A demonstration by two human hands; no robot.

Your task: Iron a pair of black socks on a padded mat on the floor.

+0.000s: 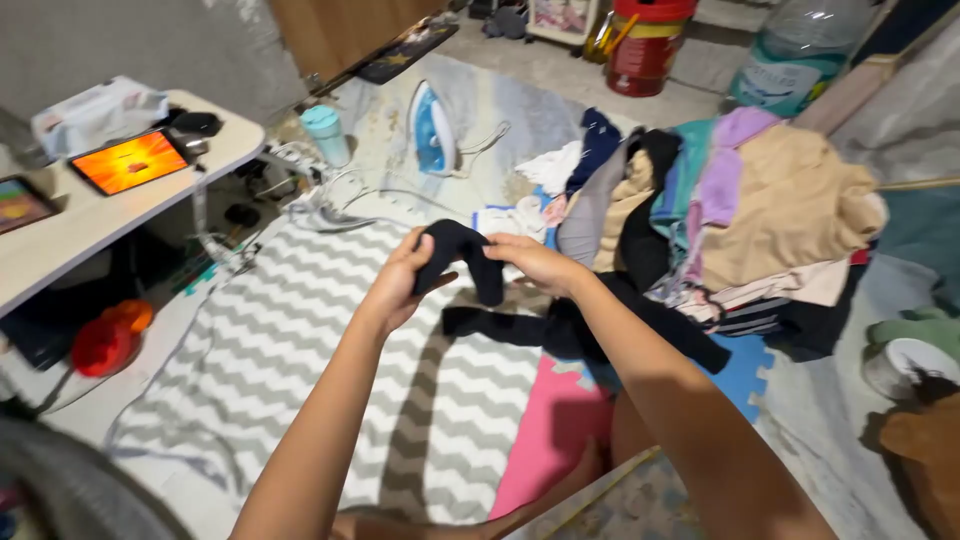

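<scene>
My left hand (398, 285) and right hand (530, 262) both clamped on a black sock (460, 255), held up between them above the grey-and-white chevron blanket (280, 350), clothes pile (740, 210) to my right, blue iron (432, 128) standing beyond

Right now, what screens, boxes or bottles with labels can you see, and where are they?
Tablet: on the white table, left; flat rectangle glowing orange.
Second screen: table's far left edge, colourful, partly cut off.
Water jug: top right on the floor; clear, blue-green label.
Red bucket: top centre; yellow band.
</scene>
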